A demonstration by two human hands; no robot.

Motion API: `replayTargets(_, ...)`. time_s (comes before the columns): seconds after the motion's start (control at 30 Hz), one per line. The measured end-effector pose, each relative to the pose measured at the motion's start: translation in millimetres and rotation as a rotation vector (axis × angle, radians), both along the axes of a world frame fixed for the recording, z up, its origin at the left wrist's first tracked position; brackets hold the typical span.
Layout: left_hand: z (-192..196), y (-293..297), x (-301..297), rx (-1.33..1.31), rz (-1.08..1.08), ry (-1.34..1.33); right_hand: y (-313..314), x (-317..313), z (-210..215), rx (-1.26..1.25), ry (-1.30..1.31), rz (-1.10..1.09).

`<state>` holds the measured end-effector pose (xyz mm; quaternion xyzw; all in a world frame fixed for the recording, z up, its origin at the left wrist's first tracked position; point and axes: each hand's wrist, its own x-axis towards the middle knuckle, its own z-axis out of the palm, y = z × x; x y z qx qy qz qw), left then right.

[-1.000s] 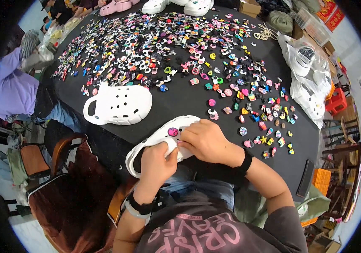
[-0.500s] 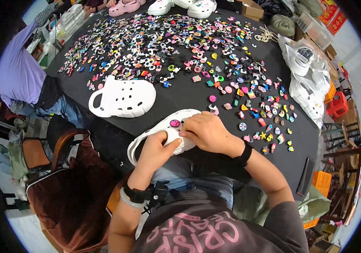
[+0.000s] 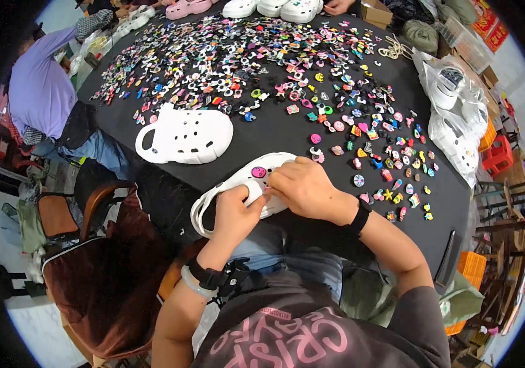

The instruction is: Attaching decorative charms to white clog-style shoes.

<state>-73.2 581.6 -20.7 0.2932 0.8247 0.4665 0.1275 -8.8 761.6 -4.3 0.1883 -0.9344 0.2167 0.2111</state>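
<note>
A white clog [image 3: 242, 178] is held at the table's near edge, its heel strap toward the lower left. A round pink charm [image 3: 258, 172] sits on its upper. My left hand [image 3: 238, 211] grips the side of the clog, thumb on top. My right hand [image 3: 304, 189] is closed over the toe part, thumb and fingertips pinched against the upper; what they pinch is hidden. Another white clog [image 3: 192, 136] without charms on its visible holes lies just beyond, to the left. Loose small charms [image 3: 358, 180] lie on the table right of my right hand.
A dense spread of colourful charms [image 3: 213, 67] covers the far part of the black table [image 3: 281, 132]. More clogs [image 3: 241, 8] stand at the far edge, near another person's hand [image 3: 338, 6]. Bagged white clogs [image 3: 452, 138] lie at right. A person in purple [image 3: 41, 92] is at left.
The whole view has shifted slightly. My left thumb and right fingertips have moved closer together on the clog. Another person's hand has come into sight beside the far clogs.
</note>
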Motion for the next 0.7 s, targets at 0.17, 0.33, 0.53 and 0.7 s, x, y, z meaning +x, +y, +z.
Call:
replayTargets(0.17, 2.4, 2.2, 2.1, -0.088, 0.002, 0.079, 1.9, 0.2, 0.3, 0.073, 0.013, 0.039)
replayTargets(0.33, -4.0, 2.7, 4.8, -0.044, -0.001, 0.352, 1.5, 1.1, 1.3, 0.082, 0.009, 0.066)
replayTargets(0.53, 10.9, -0.5, -6.7, 0.053, -0.046, -0.149, 4.2, 5.3, 6.0, -0.107, -0.061, 0.052)
replayTargets(0.7, 14.3, -7.2, -20.2, 0.007, -0.236, -0.321, 6.9, 7.6, 9.9, -0.13, -0.069, 0.097)
